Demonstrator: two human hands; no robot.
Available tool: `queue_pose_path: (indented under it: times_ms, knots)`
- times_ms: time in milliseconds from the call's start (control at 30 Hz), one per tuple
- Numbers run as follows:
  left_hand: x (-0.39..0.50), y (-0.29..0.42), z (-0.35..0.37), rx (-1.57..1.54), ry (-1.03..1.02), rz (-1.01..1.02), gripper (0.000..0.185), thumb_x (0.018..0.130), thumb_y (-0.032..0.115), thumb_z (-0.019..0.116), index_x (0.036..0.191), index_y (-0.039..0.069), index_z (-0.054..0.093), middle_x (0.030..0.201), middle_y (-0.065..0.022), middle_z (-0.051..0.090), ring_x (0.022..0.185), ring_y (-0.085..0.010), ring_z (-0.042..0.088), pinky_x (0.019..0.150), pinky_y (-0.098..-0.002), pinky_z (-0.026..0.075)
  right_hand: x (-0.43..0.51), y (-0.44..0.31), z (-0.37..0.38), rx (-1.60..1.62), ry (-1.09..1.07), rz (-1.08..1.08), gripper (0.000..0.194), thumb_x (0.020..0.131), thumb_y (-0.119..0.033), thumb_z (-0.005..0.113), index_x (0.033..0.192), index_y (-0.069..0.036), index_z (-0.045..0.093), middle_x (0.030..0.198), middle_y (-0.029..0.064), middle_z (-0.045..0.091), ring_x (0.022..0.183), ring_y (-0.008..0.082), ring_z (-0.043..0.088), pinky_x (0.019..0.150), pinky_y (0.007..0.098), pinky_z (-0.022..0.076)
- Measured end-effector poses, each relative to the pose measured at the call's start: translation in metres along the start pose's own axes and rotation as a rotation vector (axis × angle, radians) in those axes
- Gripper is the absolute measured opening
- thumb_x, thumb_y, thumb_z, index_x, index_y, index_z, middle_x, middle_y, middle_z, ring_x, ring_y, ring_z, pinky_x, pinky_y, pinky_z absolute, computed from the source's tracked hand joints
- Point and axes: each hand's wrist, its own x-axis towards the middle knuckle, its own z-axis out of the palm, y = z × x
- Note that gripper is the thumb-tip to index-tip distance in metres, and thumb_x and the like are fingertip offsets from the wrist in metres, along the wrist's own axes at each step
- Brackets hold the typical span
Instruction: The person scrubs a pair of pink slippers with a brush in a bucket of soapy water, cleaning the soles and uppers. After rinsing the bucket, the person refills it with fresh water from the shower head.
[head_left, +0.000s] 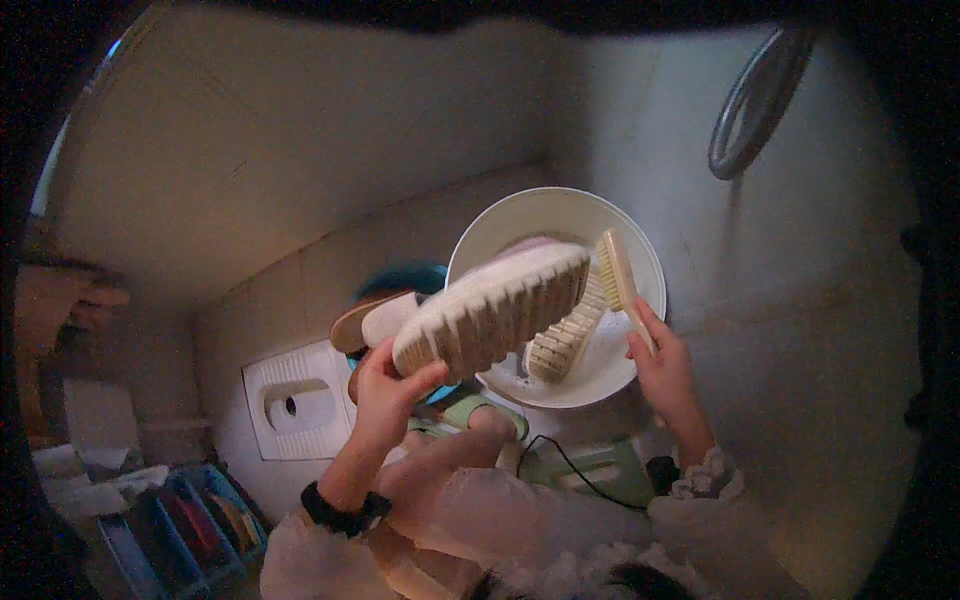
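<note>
My left hand (391, 397) grips one end of a light-coloured shoe or slipper (487, 315), tilted so that its thick ridged sole shows. My right hand (667, 375) holds a scrubbing brush (616, 274) by its handle, with the pale bristles facing left towards the sole but apart from it. Beneath both stands a round white bucket (656, 285). Inside the bucket, a second ridged sole (566, 341) leans in whitish, foamy water (600, 371). Part of the bucket's contents is hidden behind the held shoe.
A blue basin (401, 279) with slippers (388, 319) in it stands left of the bucket. Beyond it is a squat toilet (296, 401). A blue divided rack (180, 525) sits lower left. Near my feet are a green stool (592, 469) and a black cord (570, 457). A shower hose (739, 127) hangs right.
</note>
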Motion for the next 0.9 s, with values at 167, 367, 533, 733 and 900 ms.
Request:
queue_pose_path:
  times_ms: [167,367,533,733,900]
  knots:
    - [0.03,0.001,-0.015,-0.385,-0.001,-0.242,0.049,0.088,0.024,0.06,0.129,0.005,0.04,0.119,-0.0103,0.054,0.109,-0.0259,0.055,0.092,-0.0426,0.048,0.001,-0.003,-0.006,0.033,-0.018,0.113,0.048,0.089,-0.006,0.052,0.136,-0.006,0.041,0.083,0.0085,0.061,0.068,0.0129,0.054,0.068,0.0279,0.0479]
    - [0.066,-0.004,-0.069,-0.641,0.017,-0.204,0.044,0.093,0.031,0.051,0.128,0.006,0.047,0.119,-0.0088,0.058,0.107,-0.0244,0.057,0.095,-0.0391,0.046,0.0,0.012,-0.004,-0.018,0.046,0.159,0.048,0.089,-0.004,0.051,0.136,-0.004,0.041,0.089,0.0015,0.056,0.072,0.0075,0.047,0.067,0.0211,0.0423]
    - [0.081,-0.025,-0.123,-0.45,0.248,-0.196,0.041,0.092,0.029,0.053,0.125,0.006,0.049,0.116,-0.008,0.058,0.1,-0.0221,0.06,0.087,-0.0355,0.05,-0.004,0.012,0.004,0.081,-0.018,0.194,0.049,0.089,-0.003,0.051,0.136,-0.003,0.04,0.092,0.0014,0.057,0.072,0.0073,0.047,0.067,0.0209,0.0418]
    - [0.098,-0.017,-0.176,-0.416,0.15,-0.379,0.043,0.089,0.019,0.056,0.123,-0.006,0.046,0.116,-0.016,0.057,0.103,-0.0286,0.058,0.09,-0.0426,0.048,-0.009,-0.064,-0.001,-0.039,-0.03,0.246,0.05,0.089,-0.003,0.051,0.137,-0.005,0.039,0.092,0.0018,0.057,0.072,0.0078,0.047,0.068,0.0213,0.0421]
    - [0.113,-0.05,-0.181,-0.244,0.026,-0.414,0.037,0.083,0.014,0.066,0.116,0.0,0.054,0.109,-0.0092,0.062,0.093,-0.0216,0.063,0.08,-0.0376,0.052,-0.005,-0.108,0.007,-0.12,-0.044,0.256,0.05,0.089,-0.004,0.051,0.138,-0.006,0.039,0.09,0.0024,0.057,0.072,0.0082,0.047,0.068,0.0218,0.0426]
